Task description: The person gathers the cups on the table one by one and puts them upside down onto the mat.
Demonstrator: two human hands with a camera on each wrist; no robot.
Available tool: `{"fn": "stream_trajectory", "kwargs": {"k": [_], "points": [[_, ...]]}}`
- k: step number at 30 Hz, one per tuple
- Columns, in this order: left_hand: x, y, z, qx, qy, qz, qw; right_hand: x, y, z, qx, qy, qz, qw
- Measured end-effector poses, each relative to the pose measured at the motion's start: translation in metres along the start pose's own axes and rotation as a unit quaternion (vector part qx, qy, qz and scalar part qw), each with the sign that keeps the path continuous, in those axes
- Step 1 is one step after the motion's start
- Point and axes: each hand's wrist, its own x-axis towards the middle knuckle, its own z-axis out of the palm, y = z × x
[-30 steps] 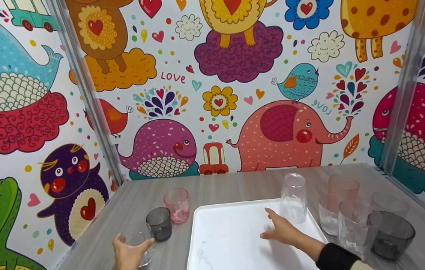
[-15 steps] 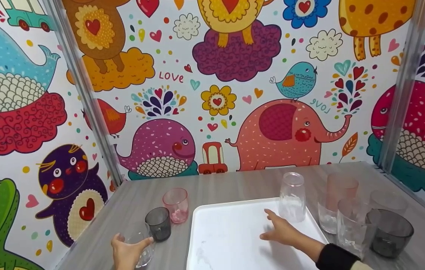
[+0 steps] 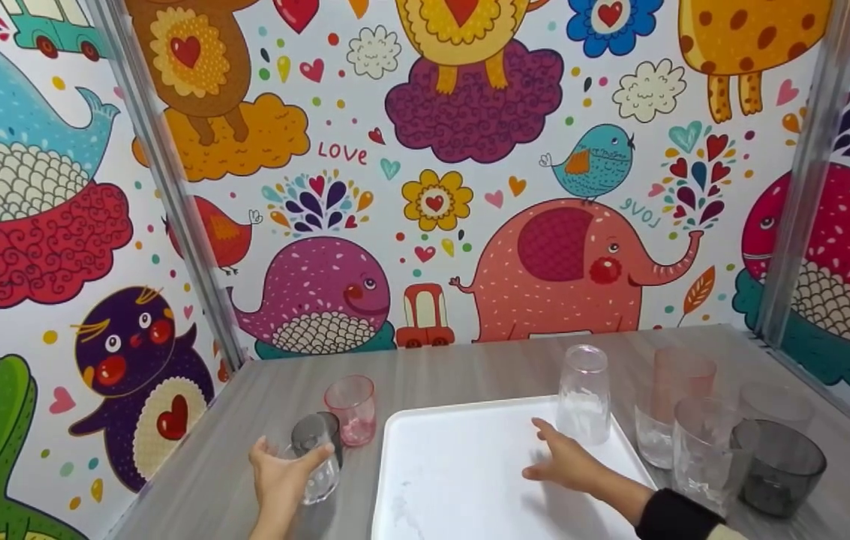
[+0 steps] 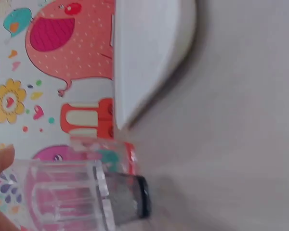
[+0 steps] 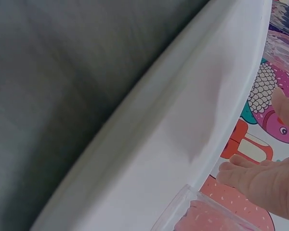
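1. Head view: since the earlier frames my left hand (image 3: 280, 480) has lifted the clear glass (image 3: 317, 469) and carried it toward one o'clock, so it now sits in front of the grey cup (image 3: 331, 431), hiding most of it. My fingers are curled round the glass. My right hand (image 3: 563, 461) has not moved; it lies flat on the white tray (image 3: 455, 480), fingers straight and slightly spread.

2. Head view, the count: one tray. On it, one tall clear tumbler (image 3: 584, 394) at twelve o'clock from my right hand. Left of the tray, one pink cup (image 3: 351, 410), one grey cup, and the glass I hold. At three o'clock from the tray, a cluster of five: one tall pink tumbler (image 3: 683, 375), three clear glasses (image 3: 702, 450), and one dark grey bowl-shaped cup (image 3: 785, 469).

3. Left wrist view: the clear glass (image 4: 67, 197) fills the lower left, a fingertip (image 4: 2, 161) against it, the grey cup (image 4: 130, 197) just behind, with the tray's edge (image 4: 149, 53) above.

4. Right wrist view: my straight fingers (image 5: 265, 183) rest on the tray (image 5: 149, 159); a clear tumbler's base (image 5: 207, 216) stands just beside them.
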Motion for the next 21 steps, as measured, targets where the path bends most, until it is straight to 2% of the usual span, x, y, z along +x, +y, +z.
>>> {"fn": "stream_trajectory", "kwargs": {"k": [1, 6, 8, 10, 12, 14, 18, 21], "points": [[0.008, -0.005, 0.008, -0.012, 0.008, 0.003, 0.9999, 0.0, 0.0, -0.001, 0.002, 0.0, 0.0, 1.0], [0.087, -0.066, 0.068, -0.074, 0.072, 0.056, 0.9931, 0.0, -0.002, -0.003, 0.006, 0.001, -0.001, 1.0], [0.1, -0.079, 0.085, -0.127, 0.063, 0.086, 0.9861, -0.001, -0.003, -0.002, 0.005, 0.003, -0.001, 1.0], [0.093, -0.076, 0.095, -0.19, 0.025, 0.087, 0.9777, -0.001, -0.004, -0.001, 0.005, 0.002, -0.002, 1.0], [0.076, -0.067, 0.102, -0.256, -0.016, 0.078, 0.9635, -0.002, -0.005, -0.001, 0.007, 0.001, -0.001, 1.0], [0.054, -0.054, 0.107, -0.307, -0.055, 0.061, 0.948, -0.003, -0.007, -0.001, 0.009, -0.004, -0.001, 1.0], [0.006, -0.025, 0.116, -0.39, -0.12, 0.022, 0.9127, -0.003, -0.01, -0.002, 0.011, -0.007, 0.003, 1.0], [-0.026, -0.006, 0.121, -0.444, -0.151, -0.003, 0.8833, -0.002, -0.012, -0.001, 0.011, -0.004, -0.002, 1.0]]}}
